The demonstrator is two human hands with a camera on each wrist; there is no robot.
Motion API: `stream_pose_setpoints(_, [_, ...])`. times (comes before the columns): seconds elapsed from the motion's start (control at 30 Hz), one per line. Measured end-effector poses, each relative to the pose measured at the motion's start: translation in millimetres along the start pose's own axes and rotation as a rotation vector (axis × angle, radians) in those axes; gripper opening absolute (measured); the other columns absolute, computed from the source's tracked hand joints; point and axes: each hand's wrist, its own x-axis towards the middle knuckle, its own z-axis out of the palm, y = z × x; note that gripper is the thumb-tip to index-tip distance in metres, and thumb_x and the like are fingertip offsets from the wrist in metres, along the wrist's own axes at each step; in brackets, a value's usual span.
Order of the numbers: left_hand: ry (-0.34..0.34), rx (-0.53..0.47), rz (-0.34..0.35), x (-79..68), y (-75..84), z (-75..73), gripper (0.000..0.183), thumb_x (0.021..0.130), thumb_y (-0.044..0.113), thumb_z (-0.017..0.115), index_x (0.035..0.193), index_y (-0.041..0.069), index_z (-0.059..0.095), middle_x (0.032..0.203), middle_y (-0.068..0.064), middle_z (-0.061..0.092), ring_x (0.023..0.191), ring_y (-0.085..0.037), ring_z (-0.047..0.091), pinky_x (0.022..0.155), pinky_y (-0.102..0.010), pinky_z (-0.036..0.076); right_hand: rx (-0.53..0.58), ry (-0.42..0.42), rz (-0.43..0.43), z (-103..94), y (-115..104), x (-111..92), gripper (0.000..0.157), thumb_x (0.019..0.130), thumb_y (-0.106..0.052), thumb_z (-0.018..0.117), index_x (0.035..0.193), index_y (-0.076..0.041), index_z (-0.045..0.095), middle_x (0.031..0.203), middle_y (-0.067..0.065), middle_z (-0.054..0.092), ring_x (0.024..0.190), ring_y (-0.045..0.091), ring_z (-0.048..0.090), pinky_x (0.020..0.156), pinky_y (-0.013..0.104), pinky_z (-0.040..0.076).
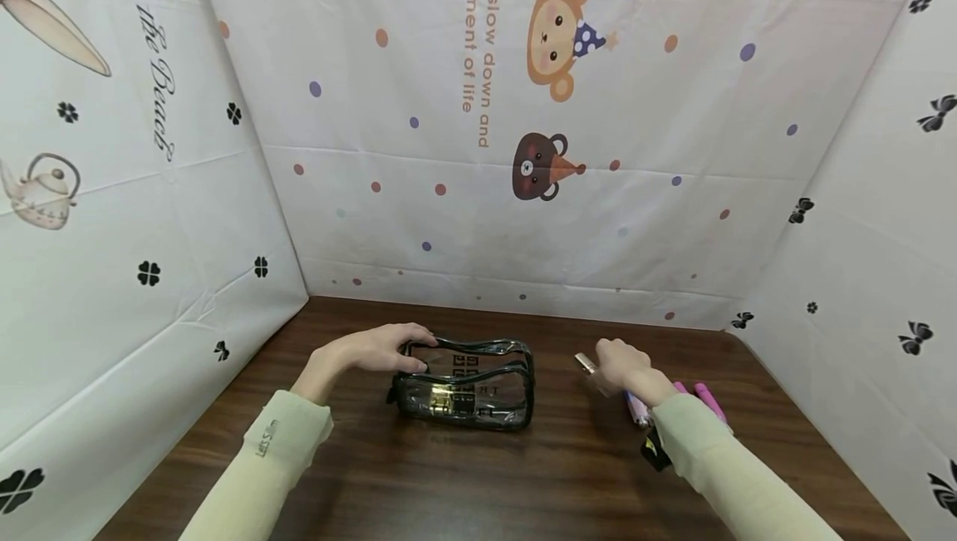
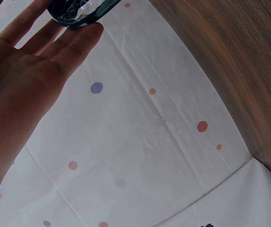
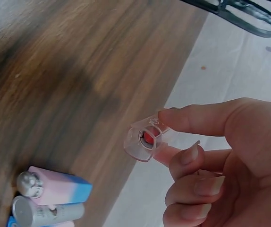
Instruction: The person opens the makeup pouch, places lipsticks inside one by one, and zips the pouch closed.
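A clear pouch (image 1: 493, 400) with black trim and dark printing stands on the table, its top gaping. At its left end my left hand (image 1: 377, 348) holds the rim, thumb toward the front edge and fingers toward the back one. In the left wrist view, the fingers (image 2: 81, 47) reach the pouch's dark edge (image 2: 95, 15). To the right of the pouch, my right hand (image 1: 622, 365) is raised over the table. Its thumb and index finger pinch a clear lipstick tube (image 3: 142, 139) with red showing inside; the other fingers curl toward the palm.
Under and beside the right forearm lie several small items: pink tubes (image 1: 709, 400), a black object with a yellow mark (image 1: 655, 451), a pink-and-blue tube (image 3: 62, 185) and a silvery tube (image 3: 50, 213). Printed white cloth (image 1: 449, 217) walls the brown wooden table (image 1: 419, 483) at the back and sides.
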Motion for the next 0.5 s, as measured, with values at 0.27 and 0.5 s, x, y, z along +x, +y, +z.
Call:
stream_pose_setpoints(0.27, [0.000,-0.002,0.002,-0.7,-0.1,0.7,0.048,0.095,0.032,0.059,0.138,0.012,0.052,0.149,-0.013,0.042,0.137,-0.034,0.040,0.107,-0.055,0.037,0.004,0.038,-0.022,-11.5,-13,1,0.027,0.076,-0.020,0.070,0.062,-0.011,0.049,0.060,0.001,0.047,0.056,0.017,0.045,0.047,0.034,0.036])
stream_pose_setpoints(0.5, [0.001,0.004,0.004,-0.8,-0.2,0.3,0.048,0.095,0.033,0.059,0.138,0.012,0.052,0.149,-0.012,0.042,0.137,-0.034,0.041,0.107,-0.054,0.037,0.012,0.036,-0.051,-22.7,-26,0,0.038,0.080,-0.023,0.071,0.051,-0.015,0.047,0.051,-0.003,0.042,0.050,0.014,0.039,0.045,0.030,0.031])
